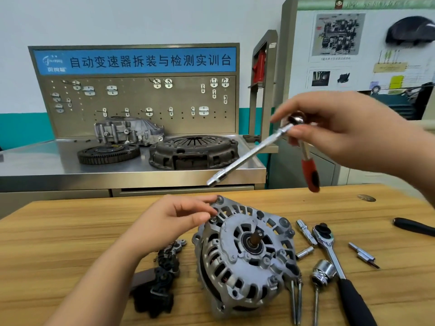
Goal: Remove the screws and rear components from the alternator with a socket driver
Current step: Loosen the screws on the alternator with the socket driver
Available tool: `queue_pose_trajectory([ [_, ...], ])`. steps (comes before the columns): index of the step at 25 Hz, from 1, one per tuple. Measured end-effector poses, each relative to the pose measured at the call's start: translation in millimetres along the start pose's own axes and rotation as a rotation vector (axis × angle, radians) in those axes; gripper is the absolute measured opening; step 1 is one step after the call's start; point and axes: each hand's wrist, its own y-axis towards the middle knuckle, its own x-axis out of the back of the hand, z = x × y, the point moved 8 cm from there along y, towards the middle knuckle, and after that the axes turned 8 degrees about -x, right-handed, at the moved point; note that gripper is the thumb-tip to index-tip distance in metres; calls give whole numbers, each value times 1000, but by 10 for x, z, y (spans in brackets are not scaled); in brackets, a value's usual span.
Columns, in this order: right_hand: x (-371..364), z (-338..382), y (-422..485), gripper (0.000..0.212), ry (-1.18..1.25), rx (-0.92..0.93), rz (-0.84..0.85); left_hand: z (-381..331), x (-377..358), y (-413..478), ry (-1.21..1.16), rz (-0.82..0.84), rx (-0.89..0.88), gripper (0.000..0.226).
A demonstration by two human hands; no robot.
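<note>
Head view: alternator (244,260) lies on wooden bench (70,243), shaft stub pointed up toward camera, slightly tilted. Judged heavy, rigid cast metal; best gripped at outer rim, clear of vents. Upper mounting ear is pinched by left hand (174,220). Above, socket driver (249,154) is grasped at head by right hand (334,128), extension bar slanted down-left toward alternator.

head camera looks down, close over workbench (70,231).
</note>
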Motion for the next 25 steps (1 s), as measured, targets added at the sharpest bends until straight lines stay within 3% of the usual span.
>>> queue_pose_trajectory([
  [6, -146, -570, -631, 27, 577, -280, -181, -238, -35, 87, 542, 98, -89, 20],
  [13, -820, -1094, -1190, 22, 1103, -729, -329, -289, -49, 153, 564, -5, -95, 16],
  [18, -950, -1237, -1389, 21, 1224, -893, -433, -347, -83, 151, 648, -25, -108, 25],
  [25, -899, -1264, -1447, 21, 1270, -897, -502, -669, -74, 198, 751, -162, -75, 16],
])
